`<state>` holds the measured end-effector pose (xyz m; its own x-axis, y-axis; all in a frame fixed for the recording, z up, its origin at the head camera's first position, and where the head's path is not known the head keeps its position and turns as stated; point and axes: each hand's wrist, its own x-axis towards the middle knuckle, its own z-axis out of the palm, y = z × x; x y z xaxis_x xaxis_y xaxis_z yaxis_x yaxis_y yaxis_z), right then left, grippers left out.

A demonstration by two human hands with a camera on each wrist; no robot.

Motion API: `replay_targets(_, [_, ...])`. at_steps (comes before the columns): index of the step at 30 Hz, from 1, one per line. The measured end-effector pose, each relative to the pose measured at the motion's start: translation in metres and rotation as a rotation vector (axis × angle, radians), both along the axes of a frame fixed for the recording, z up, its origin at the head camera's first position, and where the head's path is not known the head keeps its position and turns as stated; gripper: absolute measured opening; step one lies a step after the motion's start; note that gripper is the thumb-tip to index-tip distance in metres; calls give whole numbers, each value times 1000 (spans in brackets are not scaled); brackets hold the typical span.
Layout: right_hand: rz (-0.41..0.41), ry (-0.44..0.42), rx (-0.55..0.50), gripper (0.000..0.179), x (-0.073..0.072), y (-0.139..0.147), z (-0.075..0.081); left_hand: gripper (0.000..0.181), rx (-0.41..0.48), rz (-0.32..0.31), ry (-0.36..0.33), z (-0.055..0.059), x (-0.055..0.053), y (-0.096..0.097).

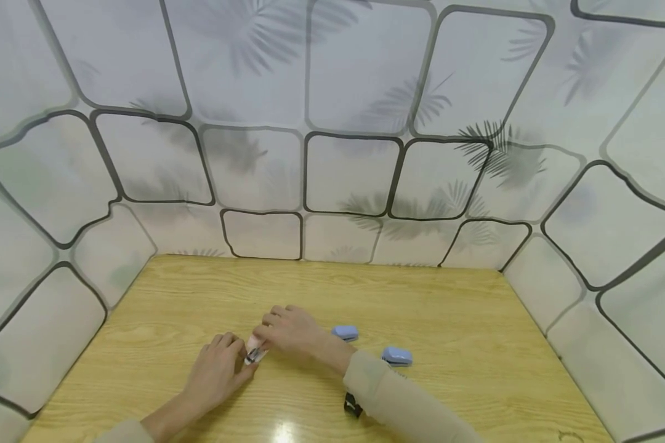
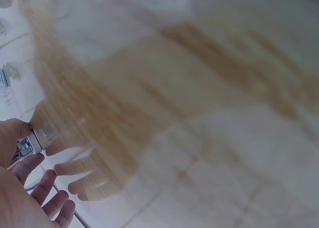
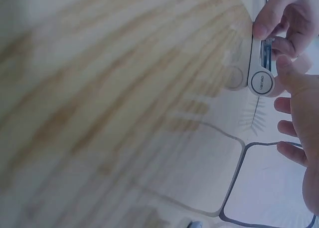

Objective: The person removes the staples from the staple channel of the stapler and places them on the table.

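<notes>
In the head view, both hands meet over a small pink and white stapler (image 1: 257, 354) left of the table's middle. Its metal inner part shows, and the right wrist view shows the stapler's round white end (image 3: 262, 82) with lettering. My left hand (image 1: 216, 369) pinches it from the near left side between thumb and fingers. Reaching across from the right, my right hand (image 1: 290, 331) holds the pink part at the far end, and its fingers partly cover it. Seen from the left wrist, the left hand (image 2: 30, 188) has its other fingers loosely spread beside the stapler.
Two light blue staplers lie right of the hands: one blue stapler (image 1: 345, 333) near the right wrist, another blue stapler (image 1: 397, 356) beyond the forearm. A small black item (image 1: 353, 405) shows by the right sleeve. Patterned cloth walls (image 1: 343, 172) surround the glossy wooden table (image 1: 449, 320).
</notes>
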<state>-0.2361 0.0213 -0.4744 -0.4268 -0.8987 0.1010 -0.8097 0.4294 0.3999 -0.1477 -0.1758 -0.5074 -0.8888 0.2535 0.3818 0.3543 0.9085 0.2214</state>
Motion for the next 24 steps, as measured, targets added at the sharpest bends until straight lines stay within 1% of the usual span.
replay_targets(3, [14, 1, -31, 38, -2, 2, 2, 30, -4, 3, -11, 0, 0, 0])
replay_targets(8, [20, 13, -46, 43, -4, 6, 7, 29, -7, 12, -39, 1, 0, 1])
replay_targets(10, [23, 38, -55, 42, -5, 7, 7, 28, -5, 12, -43, 2, 0, 1])
replay_targets(14, [41, 61, -107, 41, -9, 9, 6, 28, -7, 12, -40, 1, 0, 1])
replay_targets(17, [47, 60, -137, 40, -11, 12, 7, 28, -7, 10, -37, 1, 0, 1])
replay_targets(24, [24, 73, -135, 40, -17, 16, 10, 28, -4, 14, -21, 2, 0, 1])
